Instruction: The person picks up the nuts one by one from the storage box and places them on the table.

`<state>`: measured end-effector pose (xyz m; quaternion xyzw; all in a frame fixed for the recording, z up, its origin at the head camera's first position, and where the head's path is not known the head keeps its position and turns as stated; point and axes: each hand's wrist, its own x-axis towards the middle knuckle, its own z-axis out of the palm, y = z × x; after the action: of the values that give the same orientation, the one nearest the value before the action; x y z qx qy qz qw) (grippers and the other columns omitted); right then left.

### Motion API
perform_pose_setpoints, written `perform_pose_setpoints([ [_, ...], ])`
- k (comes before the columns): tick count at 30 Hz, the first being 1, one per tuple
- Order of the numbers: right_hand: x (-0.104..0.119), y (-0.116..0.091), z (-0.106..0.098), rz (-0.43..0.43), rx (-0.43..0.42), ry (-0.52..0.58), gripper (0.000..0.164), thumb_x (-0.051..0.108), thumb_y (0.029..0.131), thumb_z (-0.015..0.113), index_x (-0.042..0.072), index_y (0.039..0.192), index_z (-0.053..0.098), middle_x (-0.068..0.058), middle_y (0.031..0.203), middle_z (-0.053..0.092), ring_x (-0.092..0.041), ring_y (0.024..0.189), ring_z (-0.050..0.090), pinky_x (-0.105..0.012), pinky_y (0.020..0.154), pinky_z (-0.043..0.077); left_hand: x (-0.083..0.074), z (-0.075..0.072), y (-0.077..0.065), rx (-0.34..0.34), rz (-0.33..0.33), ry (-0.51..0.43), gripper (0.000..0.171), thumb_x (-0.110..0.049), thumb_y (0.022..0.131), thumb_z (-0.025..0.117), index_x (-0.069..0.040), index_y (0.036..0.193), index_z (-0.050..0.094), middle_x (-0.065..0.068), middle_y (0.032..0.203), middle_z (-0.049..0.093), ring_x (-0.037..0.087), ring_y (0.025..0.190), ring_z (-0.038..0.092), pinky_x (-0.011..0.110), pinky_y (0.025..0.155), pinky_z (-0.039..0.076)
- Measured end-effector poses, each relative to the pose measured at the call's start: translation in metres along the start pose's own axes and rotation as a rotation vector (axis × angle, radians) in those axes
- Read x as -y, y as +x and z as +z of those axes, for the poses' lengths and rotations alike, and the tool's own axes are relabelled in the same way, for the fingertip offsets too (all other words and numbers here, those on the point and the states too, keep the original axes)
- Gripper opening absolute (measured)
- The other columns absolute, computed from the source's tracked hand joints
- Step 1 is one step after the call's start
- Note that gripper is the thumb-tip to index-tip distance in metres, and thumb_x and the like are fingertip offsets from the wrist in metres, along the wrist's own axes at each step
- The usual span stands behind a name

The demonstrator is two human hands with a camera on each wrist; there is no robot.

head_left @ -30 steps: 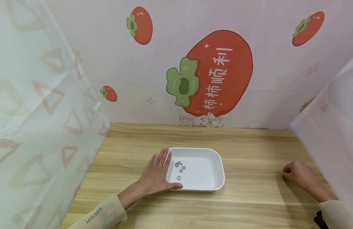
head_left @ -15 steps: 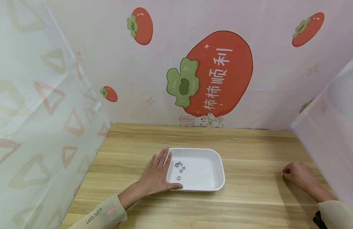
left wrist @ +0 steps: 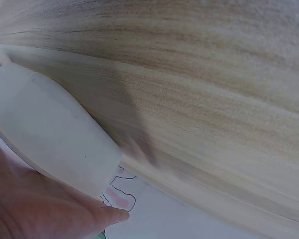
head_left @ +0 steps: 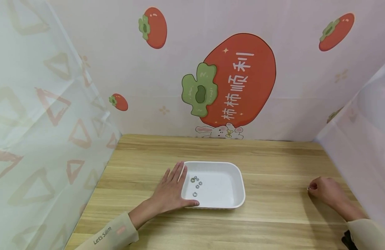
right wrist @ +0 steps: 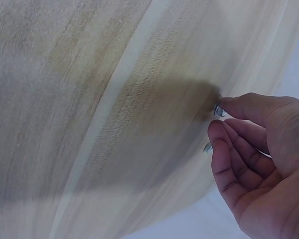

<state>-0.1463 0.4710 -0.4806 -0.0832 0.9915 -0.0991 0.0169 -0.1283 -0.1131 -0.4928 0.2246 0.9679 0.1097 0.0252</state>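
A white tray (head_left: 219, 185) sits on the wooden table, with several small metal nuts (head_left: 197, 186) lying in its left part. My left hand (head_left: 170, 194) rests over the tray's left edge, fingers spread straight and thumb along the near rim. In the left wrist view the palm lies against the outer wall of the tray (left wrist: 50, 129). Far to the right, my right hand (head_left: 328, 194) is low over the table, its fingers curled. Between thumb and fingers it pinches a small shiny metal nut (right wrist: 219, 110). A second shiny metal piece (right wrist: 208, 147) shows beside the fingers, mostly hidden.
Pale printed cloth walls (head_left: 155, 86) enclose the wooden table (head_left: 273, 215) at the back and both sides. The right wall (head_left: 367, 156) stands close to my right hand. Bare wood lies between the tray and that hand.
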Motion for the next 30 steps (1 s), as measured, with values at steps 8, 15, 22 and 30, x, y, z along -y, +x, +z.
perform_pose_setpoints([
  [8,0.008,0.003,-0.007,-0.016,-0.051,-0.011,0.021,0.005,0.084,0.077,-0.013,0.095,0.075,-0.032,0.092,0.074,-0.051,0.084,0.072,-0.063,0.073,0.059,0.000,0.000,0.000,-0.001,0.001,0.002,0.135,-0.091,0.079,0.061,0.002,0.168,0.018,0.020,0.177,0.011,0.035,0.164,0.011,0.059,0.130,0.016],
  [15,0.027,0.008,-0.018,-0.039,-0.038,-0.008,0.017,0.010,0.088,0.078,-0.006,0.094,0.078,-0.022,0.089,0.076,-0.039,0.079,0.073,-0.058,0.069,0.059,0.002,0.003,-0.001,-0.034,0.023,-0.025,0.137,-0.093,0.079,0.059,0.004,0.167,0.018,0.022,0.176,0.012,0.037,0.164,0.012,0.059,0.130,0.017],
  [22,0.060,0.019,-0.028,-0.082,-0.004,-0.030,0.027,0.015,0.090,0.081,-0.007,0.104,0.077,-0.014,0.087,0.076,-0.030,0.075,0.073,-0.050,0.064,0.060,0.003,0.004,-0.001,-0.049,0.030,-0.035,0.138,-0.093,0.078,0.060,0.004,0.167,0.019,0.023,0.176,0.012,0.037,0.163,0.013,0.060,0.129,0.017],
  [30,0.103,0.031,-0.041,-0.150,-0.026,-0.040,0.026,0.018,0.091,0.081,-0.003,0.107,0.078,-0.007,0.087,0.076,-0.021,0.072,0.071,-0.043,0.059,0.058,0.003,0.005,-0.001,-0.037,0.017,-0.026,0.137,-0.093,0.078,0.060,0.002,0.168,0.017,0.020,0.177,0.011,0.035,0.164,0.010,0.059,0.130,0.016],
])
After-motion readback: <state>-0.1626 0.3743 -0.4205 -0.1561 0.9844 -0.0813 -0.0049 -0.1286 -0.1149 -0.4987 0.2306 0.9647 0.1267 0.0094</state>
